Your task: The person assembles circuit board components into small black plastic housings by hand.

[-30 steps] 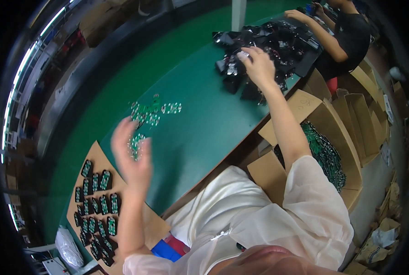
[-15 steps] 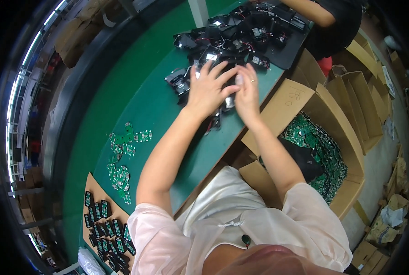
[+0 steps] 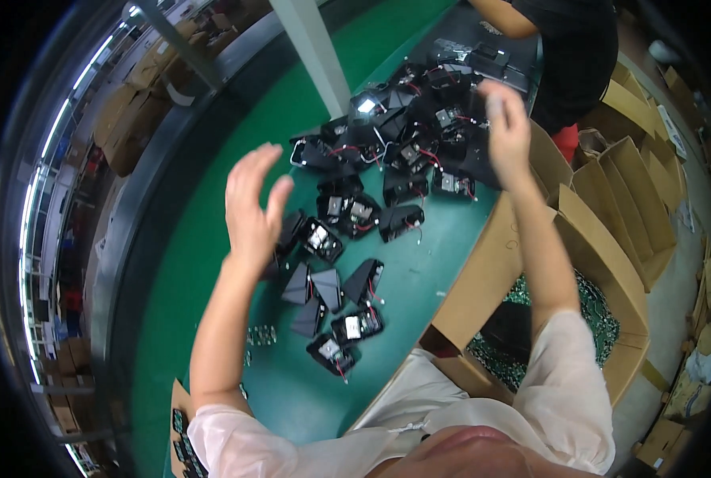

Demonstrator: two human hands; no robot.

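Black plastic housings (image 3: 405, 189) with small circuit parts and red wires are heaped on the green table (image 3: 403, 319). A smaller cluster of the same housings (image 3: 325, 288) lies nearer me. My left hand (image 3: 252, 207) is raised at the left of the heap, fingers stretched and thumb apart, holding nothing. At the heap's right side, my right hand (image 3: 508, 135) hovers near the housings beside a black tray. Its fingers are slightly curved and blurred, with nothing visible in them.
A cardboard box (image 3: 491, 263) of green circuit boards (image 3: 602, 323) stands beside the table at right. Loose boards (image 3: 261, 334) lie on the table behind my left forearm. A grey post (image 3: 314, 56) rises at the far edge. A co-worker (image 3: 575, 60) is at the far right.
My hands have come apart from among the housings: the left moved left, the right moved right and farther away. The near cluster of housings is now uncovered. The whole view has shifted.
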